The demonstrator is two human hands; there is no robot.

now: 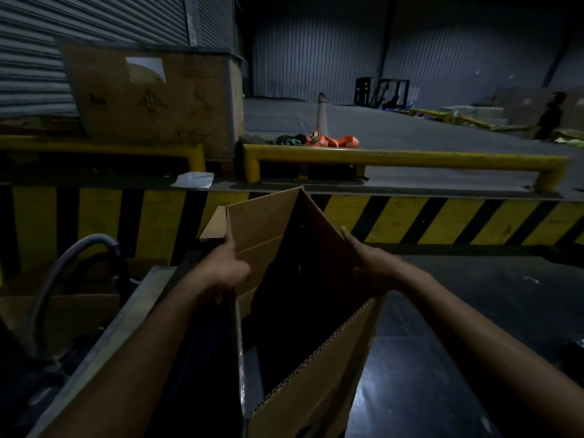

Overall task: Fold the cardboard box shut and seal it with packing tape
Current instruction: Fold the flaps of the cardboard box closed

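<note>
A tall brown cardboard box [265,229] stands open in front of me, its inside dark and its corrugated edges showing. My left hand [227,270] grips the upright left wall near its top edge, thumb on the inner face. My right hand [366,263] lies against the right wall, fingers stretched up along the cardboard. The two walls meet in a far corner above both hands. No packing tape is in view.
A yellow and black striped dock edge [442,222] runs behind the box, with yellow guard rails [410,159] above it. A grey hose [63,257] and flat cardboard lie at left. A large carton [151,99], a bollard [321,112] and orange strap [335,141] sit beyond. A person [551,116] stands far right.
</note>
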